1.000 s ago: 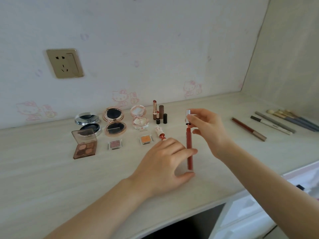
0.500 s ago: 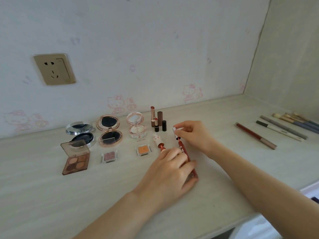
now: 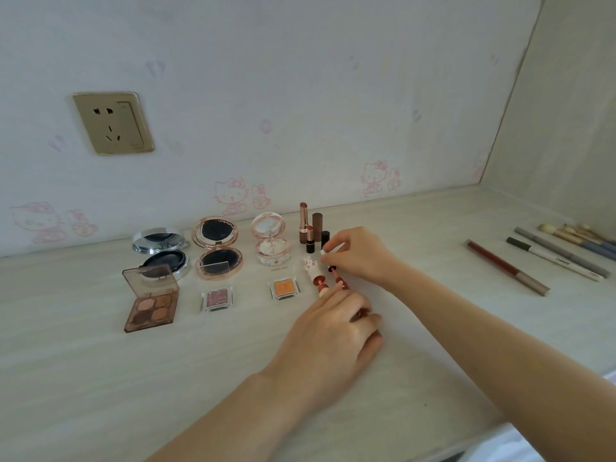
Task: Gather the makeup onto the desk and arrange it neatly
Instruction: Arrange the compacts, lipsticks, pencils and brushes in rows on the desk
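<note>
A slim red lip-gloss tube lies slanted on the pale wooden desk, just right of a small white-and-red lipstick. My left hand holds the tube's near end, hiding most of it. My right hand pinches its far, pale cap end. To the left stand upright lipsticks, three open round compacts, a four-colour eyeshadow palette and two small single eyeshadows.
At the right of the desk lie a red pencil, two grey-and-white pens and several brushes. A wall socket sits on the back wall. The desk's front edge runs at the lower right; a side wall closes the right end.
The red tube went from standing upright in both hands to lying on the desk. Both hands carried it back and left, next to the white-and-red lipstick.
</note>
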The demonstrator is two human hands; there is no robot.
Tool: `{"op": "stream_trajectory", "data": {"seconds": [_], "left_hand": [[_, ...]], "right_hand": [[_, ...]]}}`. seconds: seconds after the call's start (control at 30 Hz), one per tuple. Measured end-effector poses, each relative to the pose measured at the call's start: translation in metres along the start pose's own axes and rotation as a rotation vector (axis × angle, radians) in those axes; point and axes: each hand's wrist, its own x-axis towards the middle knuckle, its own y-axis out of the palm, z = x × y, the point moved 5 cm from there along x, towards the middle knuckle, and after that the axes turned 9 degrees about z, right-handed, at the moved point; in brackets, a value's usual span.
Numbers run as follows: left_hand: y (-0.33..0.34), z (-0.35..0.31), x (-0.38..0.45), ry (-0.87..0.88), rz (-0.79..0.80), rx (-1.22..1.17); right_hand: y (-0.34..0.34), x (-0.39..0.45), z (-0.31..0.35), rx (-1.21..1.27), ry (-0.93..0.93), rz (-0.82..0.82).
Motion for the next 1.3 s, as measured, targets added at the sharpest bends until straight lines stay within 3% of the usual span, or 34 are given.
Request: {"op": "stream_trajectory", "data": {"seconds": [0.5,0.8,1.07,1.3], "left_hand": [[0.003,0.005,-0.001,-0.001,-0.051,-0.073],[0.004,0.006,-0.002,0.015,-0.048,-0.090],[-0.004,-0.007,0.019,0.033,-0.092,-0.117],[0.007,-0.035,0.096,0.041,0.005,-0.171]], "right_hand": [[-0.001,0.004,0.006,-0.159,-0.030,0.014],[-0.036,-0.047,-0.005,-0.267,-0.024,0.061],[-0.085,-0.122,-0.051,-0.599,-0.012,-0.023],[-0.125,-0.160,-0.096,-0.674,0.080,-0.148]]}}
